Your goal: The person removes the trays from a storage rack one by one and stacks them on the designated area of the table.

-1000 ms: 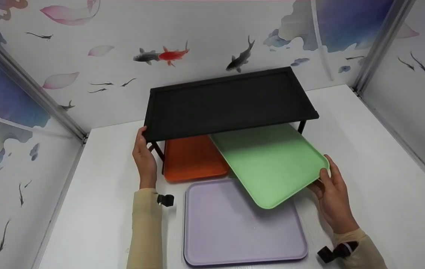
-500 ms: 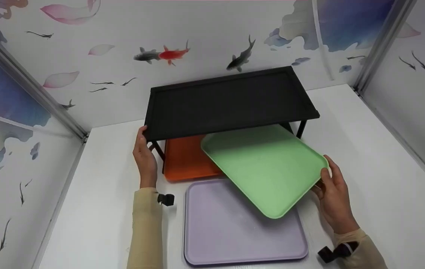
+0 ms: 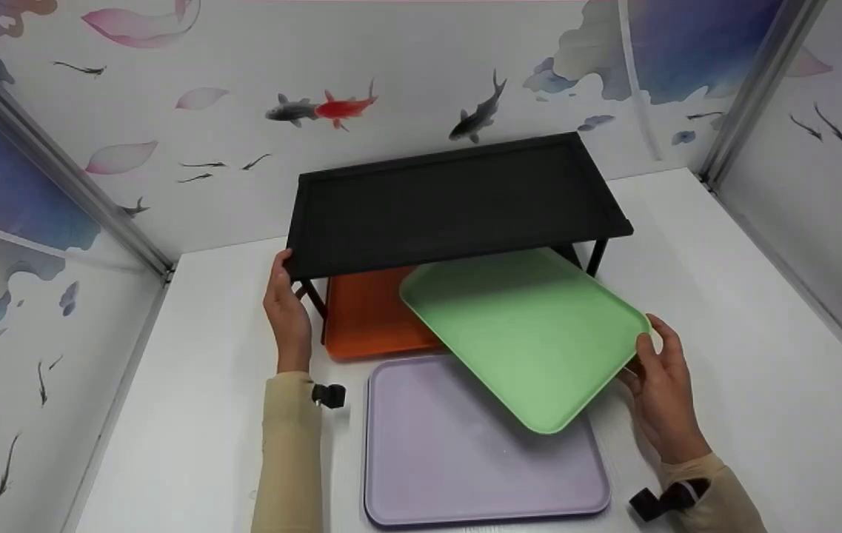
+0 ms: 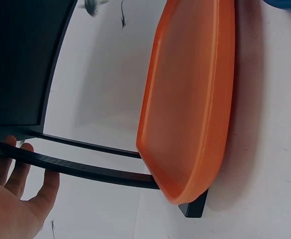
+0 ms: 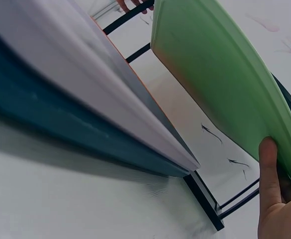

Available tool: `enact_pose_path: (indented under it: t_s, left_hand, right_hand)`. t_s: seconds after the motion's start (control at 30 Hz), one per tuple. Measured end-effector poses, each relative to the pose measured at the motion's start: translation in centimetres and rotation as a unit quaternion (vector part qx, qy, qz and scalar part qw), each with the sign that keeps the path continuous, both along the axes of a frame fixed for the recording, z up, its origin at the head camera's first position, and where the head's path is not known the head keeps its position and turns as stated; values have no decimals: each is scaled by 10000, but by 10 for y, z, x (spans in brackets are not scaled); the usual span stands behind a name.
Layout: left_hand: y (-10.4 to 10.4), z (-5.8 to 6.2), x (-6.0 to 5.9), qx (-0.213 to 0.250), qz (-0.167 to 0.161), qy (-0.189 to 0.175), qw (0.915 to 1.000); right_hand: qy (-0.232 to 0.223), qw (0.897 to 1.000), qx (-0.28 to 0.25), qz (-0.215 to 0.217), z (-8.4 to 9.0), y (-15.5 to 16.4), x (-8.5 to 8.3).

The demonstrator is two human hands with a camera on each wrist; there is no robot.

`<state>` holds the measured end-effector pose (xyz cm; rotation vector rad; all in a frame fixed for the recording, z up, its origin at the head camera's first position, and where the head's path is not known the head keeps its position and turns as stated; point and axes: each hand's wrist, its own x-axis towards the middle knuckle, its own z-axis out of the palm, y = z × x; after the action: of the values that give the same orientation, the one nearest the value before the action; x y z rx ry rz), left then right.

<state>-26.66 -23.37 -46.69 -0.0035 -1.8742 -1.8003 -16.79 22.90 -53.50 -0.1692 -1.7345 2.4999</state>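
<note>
Landmark: black rack (image 3: 458, 203), a low raised shelf on thin legs, standing on the white table (image 3: 724, 355).

Right hand (image 3: 661, 392): grip closed on the near right edge of the green tray (image 3: 524, 333), thumb on top, fingers underneath. Tray is held off the table, tilted, its far corner just under the rack's front edge and its near corner hanging over the lilac tray (image 3: 480, 444). Right-wrist view confirms the thumb pinching the green rim, with the lilac tray's rim below it.

Left hand (image 3: 286, 314): grip wrapped on the rack's front left corner, thumb on the top edge; the left-wrist view shows fingers at the leg bar.

Judgement on the step in hand: the green tray sits askew to the rack opening. It would go best levelled and squared to the rack's front edge, kept low enough to clear the shelf's underside, with the left hand bracing the rack against sliding.

Containers:
- Orange tray (image 3: 376, 311): flat under the rack's left half, nothing in it.
- Green tray: nothing in it.
- Lilac tray: in front of the rack, flat on the table, nothing in it.
- Rack top: bare.
</note>
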Motion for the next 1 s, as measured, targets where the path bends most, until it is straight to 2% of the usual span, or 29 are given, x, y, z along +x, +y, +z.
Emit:
enact_pose_path:
  t_s: [0.53,1.0]
  left_hand:
    - [1,-1,-1,30,3,75,10000]
    - [0,0,-1,31,-7,-29,10000]
  right_hand:
    - [89,10000,-36,-9,-2,1,-1]
    - [82,9997,231,65,-5,2,-1]
